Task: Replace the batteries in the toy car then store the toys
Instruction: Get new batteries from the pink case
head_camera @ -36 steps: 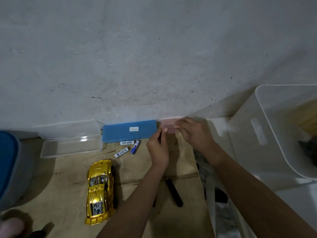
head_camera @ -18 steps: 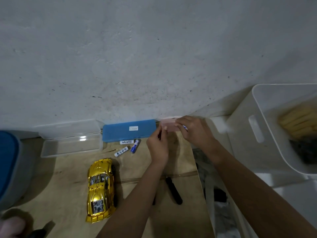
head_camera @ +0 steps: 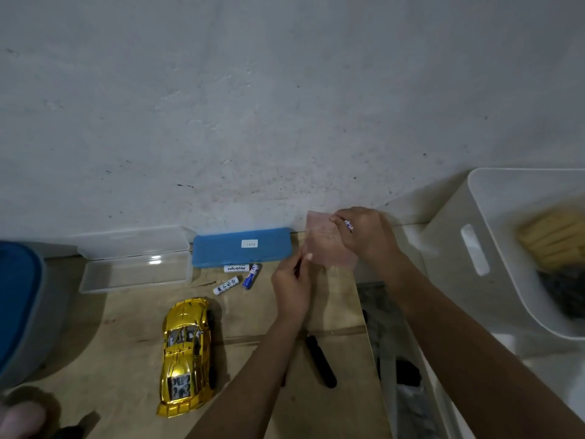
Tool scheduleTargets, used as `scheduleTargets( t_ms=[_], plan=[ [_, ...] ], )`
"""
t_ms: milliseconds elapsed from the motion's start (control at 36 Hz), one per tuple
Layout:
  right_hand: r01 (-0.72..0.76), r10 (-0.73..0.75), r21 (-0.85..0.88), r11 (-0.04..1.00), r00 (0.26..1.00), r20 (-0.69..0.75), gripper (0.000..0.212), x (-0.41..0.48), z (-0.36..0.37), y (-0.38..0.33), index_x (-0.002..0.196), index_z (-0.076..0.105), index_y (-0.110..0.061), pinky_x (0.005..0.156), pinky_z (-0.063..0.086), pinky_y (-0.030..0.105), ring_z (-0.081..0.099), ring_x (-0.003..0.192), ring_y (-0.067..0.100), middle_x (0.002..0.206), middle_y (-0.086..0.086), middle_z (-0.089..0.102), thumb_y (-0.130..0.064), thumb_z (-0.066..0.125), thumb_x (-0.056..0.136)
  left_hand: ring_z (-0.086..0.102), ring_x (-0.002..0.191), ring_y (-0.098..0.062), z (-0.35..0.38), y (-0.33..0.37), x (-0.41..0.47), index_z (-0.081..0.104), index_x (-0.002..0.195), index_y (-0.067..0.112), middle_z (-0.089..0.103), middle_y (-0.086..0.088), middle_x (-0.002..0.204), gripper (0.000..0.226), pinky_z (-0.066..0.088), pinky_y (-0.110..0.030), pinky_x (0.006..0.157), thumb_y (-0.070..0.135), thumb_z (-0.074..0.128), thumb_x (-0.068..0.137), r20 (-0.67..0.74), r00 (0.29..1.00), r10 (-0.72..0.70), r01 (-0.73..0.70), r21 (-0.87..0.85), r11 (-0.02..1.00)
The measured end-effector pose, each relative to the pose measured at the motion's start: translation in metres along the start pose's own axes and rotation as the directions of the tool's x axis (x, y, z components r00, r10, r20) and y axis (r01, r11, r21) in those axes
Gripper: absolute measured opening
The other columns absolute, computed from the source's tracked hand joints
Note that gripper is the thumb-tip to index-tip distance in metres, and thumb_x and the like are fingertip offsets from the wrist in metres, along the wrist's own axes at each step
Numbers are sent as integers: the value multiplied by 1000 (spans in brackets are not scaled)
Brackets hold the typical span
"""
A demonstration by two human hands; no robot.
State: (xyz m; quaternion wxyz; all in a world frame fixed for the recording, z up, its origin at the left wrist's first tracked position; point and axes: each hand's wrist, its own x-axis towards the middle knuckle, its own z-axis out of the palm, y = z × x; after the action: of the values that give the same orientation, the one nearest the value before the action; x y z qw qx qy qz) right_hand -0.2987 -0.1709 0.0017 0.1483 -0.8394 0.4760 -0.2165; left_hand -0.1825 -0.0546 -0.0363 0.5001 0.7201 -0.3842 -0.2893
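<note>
The wooden board (head_camera: 126,343) carries a gold toy car (head_camera: 186,356), three batteries (head_camera: 226,285) (loose), blue case (head_camera: 242,247), screwdriver (head_camera: 319,359).

Blue-lidded tub (head_camera: 19,296) cut off at left edge, white bin (head_camera: 449,248) contents blurred, battery (head_camera: 349,225) mostly hidden in right hand (head_camera: 364,236).

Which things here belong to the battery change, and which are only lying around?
For the job: gold toy car; three loose batteries; pink pouch, pinched by left hand; battery in right hand; black screwdriver; white bin, likely for storage.
Lying about: blue case; clear open case; blue-lidded tub.
</note>
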Motion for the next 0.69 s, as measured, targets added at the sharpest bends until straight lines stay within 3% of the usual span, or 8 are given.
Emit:
scheduleTargets(
  t_ms=[83, 194, 278, 361, 556, 694],
  plan=[
    [-11, 7, 54, 999, 998, 62, 27, 11, -8, 1, 86, 73, -8, 70, 54, 39, 65, 77, 32, 85, 14, 73, -29, 56, 89, 60, 82, -18, -2, -5, 3, 66, 112, 6, 70, -11, 91, 26, 40, -9, 67, 20, 56, 92, 23, 1000, -4, 4, 23, 1000],
    [-17, 8, 82, 996, 994, 111, 22, 9, -12, 1, 91, 74, -12, 73, 54, 41, 66, 84, 28, 93, 11, 73, -29, 61, 88, 57, 76, -7, -2, 1, 1, 65, 111, 16, 66, 0, 84, 22, 42, -11, 66, 22, 55, 93, 57, 998, -13, 15, -29, 999],
    [36, -51, 99, 994, 987, 154, 21, 6, -10, -5, 99, 73, -13, 77, 53, 40, 65, 89, 26, 102, 7, 72, -27, 62, 87, 55, 67, -3, -4, 5, 0, 66, 94, 25, 62, 8, 70, 10, 42, -10, 60, 28, 56, 92, 42, 997, -61, 63, -62, 996],
    [98, -112, 87, 991, 977, 182, 22, 6, -9, -8, 101, 72, -13, 78, 53, 37, 65, 90, 24, 103, 6, 71, -27, 63, 87, 55, 67, -2, -5, 7, 1, 67, 88, 21, 62, 10, 71, 14, 42, -4, 60, 30, 57, 91, -7, 994, -107, 107, -54, 993],
    [132, -143, 122, 984, 986, 84, 20, 6, -5, -9, 95, 74, -10, 71, 56, 36, 67, 83, 25, 94, 7, 72, -24, 64, 86, 56, 74, 3, -7, 1, -6, 69, 100, 9, 66, 5, 87, 15, 42, -9, 68, 16, 59, 91, -4, 995, -96, 96, 6, 995],
    [78, -69, 143, 987, 995, -68, 17, 5, 1, -15, 89, 69, -6, 63, 55, 37, 63, 76, 25, 90, 9, 65, -22, 63, 86, 62, 87, -18, -6, -5, -10, 68, 104, 5, 70, -11, 96, 18, 49, -27, 79, 13, 59, 90, 16, 999, -46, 45, 74, 996]
  ],
)
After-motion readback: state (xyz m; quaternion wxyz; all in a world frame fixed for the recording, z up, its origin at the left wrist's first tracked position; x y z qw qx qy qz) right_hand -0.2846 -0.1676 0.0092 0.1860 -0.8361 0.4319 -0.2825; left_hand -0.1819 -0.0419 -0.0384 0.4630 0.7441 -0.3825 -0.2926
